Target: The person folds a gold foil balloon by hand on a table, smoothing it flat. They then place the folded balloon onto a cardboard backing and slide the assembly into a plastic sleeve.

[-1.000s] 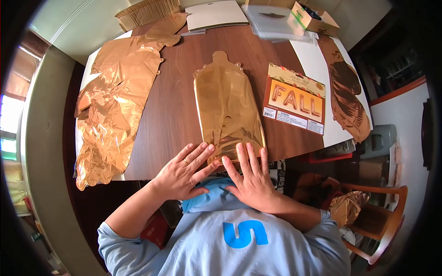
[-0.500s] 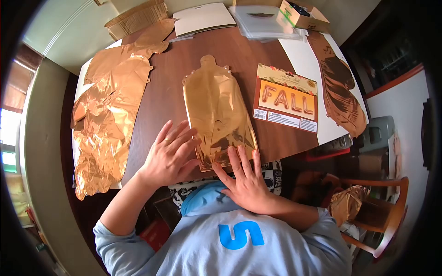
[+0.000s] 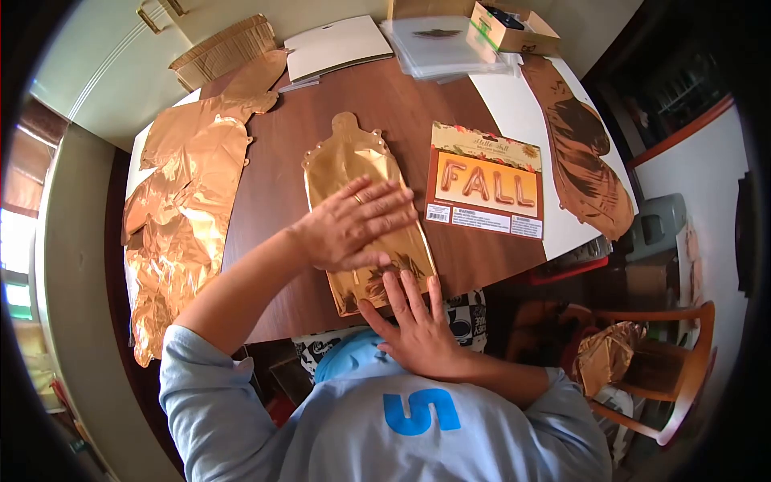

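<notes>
A folded copper-gold foil balloon lies flat on the brown table in front of me, its rounded tab pointing away. My left hand rests across its middle with the fingers stretched out to the right, hiding part of the foil. At the balloon's near edge my right hand lies with its fingers spread, fingertips on the foil. To the right is a flat package printed with "FALL" in balloon letters.
Flat copper foil balloons cover the table's left side, and another dark copper one lies along the right. At the back are a white folder, clear plastic sleeves and a small cardboard box. A wooden chair stands at right.
My left hand has moved up and right from the balloon's left edge onto its middle. The right hand stays at the near edge. The view has shifted slightly.
</notes>
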`<state>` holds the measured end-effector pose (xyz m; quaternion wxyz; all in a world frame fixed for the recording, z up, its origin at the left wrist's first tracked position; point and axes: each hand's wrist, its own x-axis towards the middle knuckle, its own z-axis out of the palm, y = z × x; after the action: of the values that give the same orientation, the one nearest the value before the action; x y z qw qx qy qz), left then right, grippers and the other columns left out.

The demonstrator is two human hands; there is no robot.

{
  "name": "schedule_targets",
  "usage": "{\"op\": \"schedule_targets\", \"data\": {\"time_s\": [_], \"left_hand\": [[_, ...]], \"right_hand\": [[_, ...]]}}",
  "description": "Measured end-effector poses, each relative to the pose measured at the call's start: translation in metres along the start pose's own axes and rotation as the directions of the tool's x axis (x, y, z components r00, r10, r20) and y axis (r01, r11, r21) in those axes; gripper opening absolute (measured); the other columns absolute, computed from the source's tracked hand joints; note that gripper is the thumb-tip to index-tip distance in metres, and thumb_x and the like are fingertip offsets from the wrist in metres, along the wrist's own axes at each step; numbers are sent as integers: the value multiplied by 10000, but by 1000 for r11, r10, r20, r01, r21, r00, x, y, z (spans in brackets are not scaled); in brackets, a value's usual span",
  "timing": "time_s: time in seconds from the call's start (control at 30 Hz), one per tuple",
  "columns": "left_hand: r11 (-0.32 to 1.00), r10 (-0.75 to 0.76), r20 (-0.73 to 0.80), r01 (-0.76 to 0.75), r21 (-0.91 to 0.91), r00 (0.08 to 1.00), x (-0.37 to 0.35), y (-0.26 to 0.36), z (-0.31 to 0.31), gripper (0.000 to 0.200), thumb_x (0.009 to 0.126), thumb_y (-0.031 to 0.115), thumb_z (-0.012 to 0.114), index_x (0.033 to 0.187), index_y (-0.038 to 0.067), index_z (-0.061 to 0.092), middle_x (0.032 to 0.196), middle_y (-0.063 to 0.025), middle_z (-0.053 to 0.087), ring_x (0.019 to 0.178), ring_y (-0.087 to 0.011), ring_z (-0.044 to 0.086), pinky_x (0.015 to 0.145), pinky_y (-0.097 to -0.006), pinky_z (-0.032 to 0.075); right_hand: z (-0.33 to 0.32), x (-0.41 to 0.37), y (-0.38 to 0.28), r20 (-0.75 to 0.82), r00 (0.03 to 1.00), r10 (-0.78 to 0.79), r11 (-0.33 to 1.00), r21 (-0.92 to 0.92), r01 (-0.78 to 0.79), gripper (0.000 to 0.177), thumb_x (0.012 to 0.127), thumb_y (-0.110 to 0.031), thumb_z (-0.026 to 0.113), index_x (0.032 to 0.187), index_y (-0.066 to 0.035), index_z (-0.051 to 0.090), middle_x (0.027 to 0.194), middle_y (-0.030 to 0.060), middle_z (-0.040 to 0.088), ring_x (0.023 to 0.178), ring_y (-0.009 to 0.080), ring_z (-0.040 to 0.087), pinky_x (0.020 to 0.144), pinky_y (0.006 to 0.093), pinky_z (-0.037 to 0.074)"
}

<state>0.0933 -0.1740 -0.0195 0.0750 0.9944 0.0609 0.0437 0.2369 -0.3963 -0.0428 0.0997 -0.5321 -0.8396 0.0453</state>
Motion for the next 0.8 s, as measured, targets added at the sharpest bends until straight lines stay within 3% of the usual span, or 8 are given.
{"op": "schedule_targets", "data": {"time_s": [0.13,0.33,0.4,0.43,0.47,0.5,0.6,0.8], "left_hand": [[973,-154,-71,163,161,986,-12,-45,5,675,1007,581,350,1554,188,320,1600,-138,307,1492,-316,254,1219,-516,151],[788,-456,-264,523,326,850,-20,-46,-10,785,915,467,615,1528,65,335,1590,-177,303,1491,-325,252,1215,-508,175],[887,-413,-355,459,55,839,-22,8,-19,861,846,367,727,1525,41,309,1582,-203,293,1488,-345,248,1219,-500,173],[945,-324,-391,318,-83,862,-22,34,-11,862,863,315,720,1544,36,272,1603,-203,253,1500,-351,219,1221,-496,160],[934,-346,-232,311,-175,909,-25,71,-26,845,902,329,678,1554,15,241,1601,-221,254,1498,-369,221,1222,-496,150],[928,-330,-239,267,-259,913,-29,94,-17,825,945,424,602,1549,-10,243,1598,-235,256,1492,-382,231,1223,-494,137],[911,-363,-142,319,-262,921,-45,121,4,881,964,600,460,1525,-52,272,1588,-259,257,1491,-389,228,1216,-500,144],[899,-407,-154,365,-243,900,-55,133,16,891,949,601,487,1521,-51,279,1584,-257,266,1483,-399,244,1205,-511,175]], "right_hand": [[0,-1,0,-10,1000,1,1000,10,-1,998,737,-497,765,1558,-194,285,1562,331,209,1446,494,221,1115,713,169],[0,0,-1,-21,1000,-2,999,46,3,1005,725,-445,793,1552,-170,292,1559,327,219,1447,497,219,1115,727,149],[-3,0,-2,-10,1000,4,999,50,-4,969,731,-428,794,1543,-184,324,1559,330,213,1444,499,222,1115,725,156],[-4,-1,-2,8,1000,8,997,70,-8,938,739,-425,788,1535,-192,348,1559,327,213,1445,496,219,1116,724,158],[-5,-2,-1,29,1000,9,996,90,-11,908,748,-421,783,1526,-199,371,1560,323,213,1447,493,216,1117,723,160],[-6,-1,0,47,999,7,994,108,-12,878,756,-417,777,1518,-207,395,1561,319,212,1448,490,212,1118,721,162],[-9,3,-2,19,999,51,989,141,-53,779,776,-409,762,1472,-217,470,1558,303,224,1454,479,199,1121,713,167],[-30,-2,14,-39,998,-39,971,235,47,719,822,-252,723,1452,-62,434,1517,298,294,1416,483,291,1143,614,255]]}}
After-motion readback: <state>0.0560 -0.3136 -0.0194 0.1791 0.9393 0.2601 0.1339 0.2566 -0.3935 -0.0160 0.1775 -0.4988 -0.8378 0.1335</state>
